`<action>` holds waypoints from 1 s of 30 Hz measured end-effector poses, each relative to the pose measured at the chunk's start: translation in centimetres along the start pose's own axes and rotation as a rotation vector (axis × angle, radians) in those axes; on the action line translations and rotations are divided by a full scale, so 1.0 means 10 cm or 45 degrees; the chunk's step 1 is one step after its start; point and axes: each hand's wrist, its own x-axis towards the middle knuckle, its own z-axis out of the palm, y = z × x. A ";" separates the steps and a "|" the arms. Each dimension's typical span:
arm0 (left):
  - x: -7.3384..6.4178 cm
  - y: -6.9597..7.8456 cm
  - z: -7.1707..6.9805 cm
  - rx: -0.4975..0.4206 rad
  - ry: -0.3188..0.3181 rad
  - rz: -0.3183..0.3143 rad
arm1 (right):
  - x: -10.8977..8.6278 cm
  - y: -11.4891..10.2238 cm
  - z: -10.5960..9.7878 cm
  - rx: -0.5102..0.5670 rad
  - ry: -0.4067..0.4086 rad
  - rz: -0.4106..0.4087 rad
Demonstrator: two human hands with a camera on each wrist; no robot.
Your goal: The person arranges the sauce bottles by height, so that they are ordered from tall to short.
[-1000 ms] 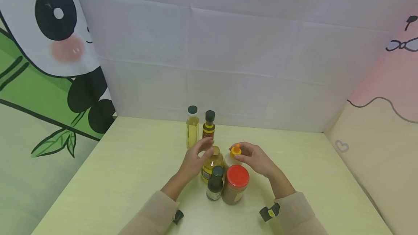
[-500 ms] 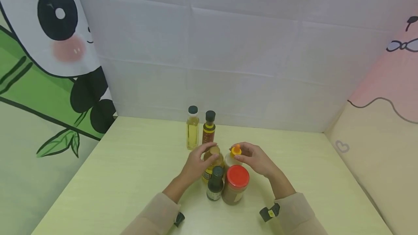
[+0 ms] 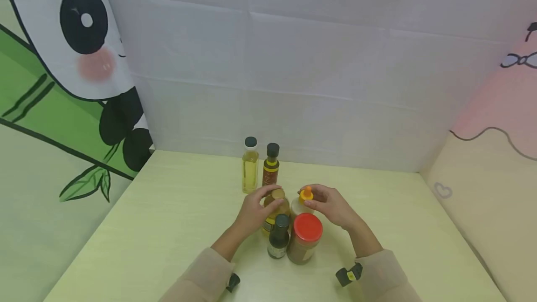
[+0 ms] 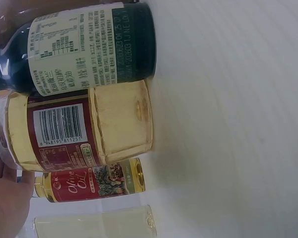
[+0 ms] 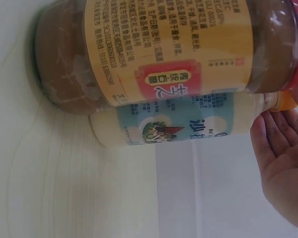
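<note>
Jar [image 3: 304, 246], red-lidded and brown inside, stands upright on a pale table [image 3: 168, 227]. Right behind the jar, and partly hidden by it, we see the squeeze bottle [image 5: 174, 121], also upright. The person's right hand [image 3: 333, 205] pinches it about the orange cap [image 3: 306, 195], thumb on the near side and fingers on the far side.

To the jar's left and a little behind it stands the large oil bottle [image 4: 69, 131]. There we find the left hand [image 3: 253, 211] curved round the top, thumb and fingers to either side of the tan cap [image 3: 278, 194]; how firmly it grips, we cannot tell.

Just left of the jar we have the dark bottle [image 3: 278, 239] (its fine-print label faces the left wrist camera). Farther behind the jar and to its left, we spot the olive oil bottle [image 3: 270, 172] with a red label, and left of that the slim oil bottle [image 3: 250, 171], pale yellow under a dark cap.

Well behind the jar we see a white backdrop [image 3: 268, 83]; far to its left, a cartoon panel [image 3: 86, 69].
</note>
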 end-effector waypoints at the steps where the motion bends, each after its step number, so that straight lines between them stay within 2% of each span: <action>1: 0.00 -0.01 0.01 -0.005 0.001 -0.002 | -0.01 0.00 -0.01 0.001 0.001 -0.002; 9: -0.02 -0.07 0.05 -0.059 0.028 -0.070 | 0.00 0.03 0.01 0.058 -0.013 -0.015; 16: -0.02 -0.07 0.03 -0.054 0.025 -0.106 | 0.01 0.02 0.02 0.064 -0.002 -0.009; 23: 0.00 -0.07 0.04 -0.050 0.031 -0.106 | 0.04 0.04 0.02 0.053 0.025 0.001; 30: 0.01 -0.07 0.04 -0.042 0.038 -0.082 | 0.05 0.06 0.03 0.074 0.108 0.082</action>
